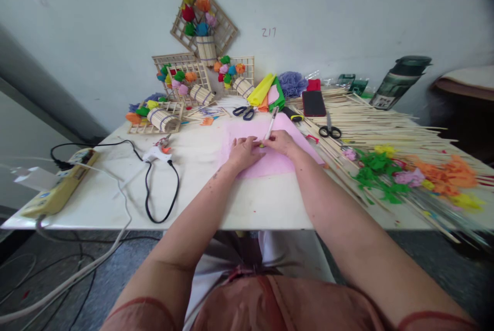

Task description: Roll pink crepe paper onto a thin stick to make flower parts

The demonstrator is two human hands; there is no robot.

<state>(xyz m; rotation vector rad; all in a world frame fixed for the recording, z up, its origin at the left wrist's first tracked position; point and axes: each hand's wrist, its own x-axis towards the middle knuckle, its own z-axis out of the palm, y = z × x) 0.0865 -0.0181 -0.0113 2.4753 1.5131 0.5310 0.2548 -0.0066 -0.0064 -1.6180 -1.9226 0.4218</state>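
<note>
A sheet of pink paper (278,166) lies flat on the white table in front of me. My left hand (245,152) rests on it with the fingers stretched out, pressing on the sheet. My right hand (281,142) is closed round a white pen (272,121), its point down at the paper close to my left fingertips. A small yellowish piece (262,144) shows between the two hands; what it is I cannot make out. Just beyond the sheet lie dark-handled scissors (244,112) and folded yellow paper (261,90).
Thin wooden sticks (370,120) cover the right side, with a phone (314,103), more scissors (330,131) and coloured paper flowers (386,171). A glue gun (157,153) and a power strip (62,181) with cables lie left. Stick baskets with flowers (164,119) stand behind.
</note>
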